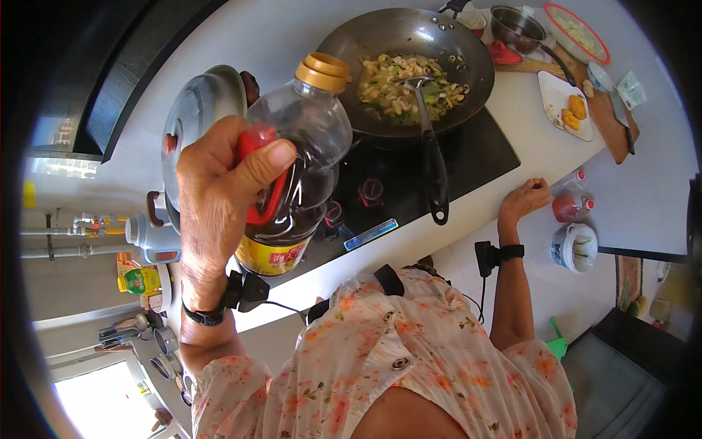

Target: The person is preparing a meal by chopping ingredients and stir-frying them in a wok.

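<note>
My left hand [219,192] grips a large clear plastic bottle [323,137] of dark sauce by its red handle [269,189]. The bottle leans slightly; its gold-coloured neck [324,71] looks uncapped, and the liquid sits below the shoulder. In my right hand [524,202], lowered beside the counter edge, the curled fingers hold a small gold-coloured piece [536,181] that looks like a cap. Behind the bottle, a wok [406,33] holds a chopped egg-like and green vegetable mixture [392,90] in liquid. A metal spatula [430,148] rests in it, its black handle overhanging the cooktop.
The wok stands on a black glass cooktop [471,153]. To its left leans a large metal lid [203,110]. Rightward are a white plate [548,104] with fried pieces, a cutting board [609,126] with a knife [620,112], and a saucepan [515,27]. A white bucket [565,247] stands below.
</note>
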The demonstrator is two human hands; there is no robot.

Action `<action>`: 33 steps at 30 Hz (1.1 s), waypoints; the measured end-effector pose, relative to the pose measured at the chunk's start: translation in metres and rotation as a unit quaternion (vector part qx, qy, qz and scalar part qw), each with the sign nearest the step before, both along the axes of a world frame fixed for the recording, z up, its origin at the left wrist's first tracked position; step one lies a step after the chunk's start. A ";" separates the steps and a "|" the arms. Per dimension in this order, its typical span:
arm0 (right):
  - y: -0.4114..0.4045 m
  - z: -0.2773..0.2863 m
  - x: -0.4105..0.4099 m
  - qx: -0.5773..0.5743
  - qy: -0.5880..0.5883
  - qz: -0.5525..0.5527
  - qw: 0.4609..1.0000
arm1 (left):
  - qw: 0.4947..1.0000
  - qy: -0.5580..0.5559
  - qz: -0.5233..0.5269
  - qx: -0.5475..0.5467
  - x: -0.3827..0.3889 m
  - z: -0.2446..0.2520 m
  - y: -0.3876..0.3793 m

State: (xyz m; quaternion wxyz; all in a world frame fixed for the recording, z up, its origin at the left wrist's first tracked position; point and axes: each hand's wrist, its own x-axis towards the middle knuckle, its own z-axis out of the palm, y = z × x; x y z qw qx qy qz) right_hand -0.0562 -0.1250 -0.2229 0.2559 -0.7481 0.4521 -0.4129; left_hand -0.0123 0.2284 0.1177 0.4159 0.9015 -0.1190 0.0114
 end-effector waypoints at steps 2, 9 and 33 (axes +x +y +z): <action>-0.001 0.002 0.000 -0.006 0.009 -0.003 1.000 | 1.000 0.000 0.004 0.017 0.005 0.003 -0.006; -0.007 -0.006 0.002 -0.041 0.036 0.010 0.998 | 0.999 -0.022 0.004 0.048 0.021 0.005 -0.019; -0.005 -0.001 0.003 -0.016 0.033 0.020 0.999 | 0.978 -0.002 -0.031 0.205 0.073 -0.006 -0.041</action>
